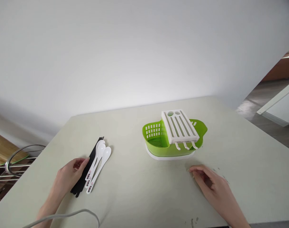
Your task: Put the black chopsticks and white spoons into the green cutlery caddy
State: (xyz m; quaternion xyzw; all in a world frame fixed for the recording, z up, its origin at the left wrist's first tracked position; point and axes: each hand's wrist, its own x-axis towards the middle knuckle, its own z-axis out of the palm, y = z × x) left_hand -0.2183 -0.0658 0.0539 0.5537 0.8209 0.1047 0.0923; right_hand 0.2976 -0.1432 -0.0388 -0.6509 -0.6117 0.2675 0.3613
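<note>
My left hand (69,178) rests on the table with its fingers curled against a bundle of black chopsticks (87,167). On top of the chopsticks lie white plastic spoons (98,163), handles toward me. My right hand (209,183) lies on the table with fingers loosely bent and nothing in it, a little in front of a green cutlery drainer (158,139). The drainer stands on a white drip tray (169,156) and carries a white slotted rack (180,126) with small hooks.
The pale table (139,190) stands against a white wall. A grey cable (70,215) curves over the near edge. A metal wire rack (14,161) stands left of the table. Floor and a white panel show at the right.
</note>
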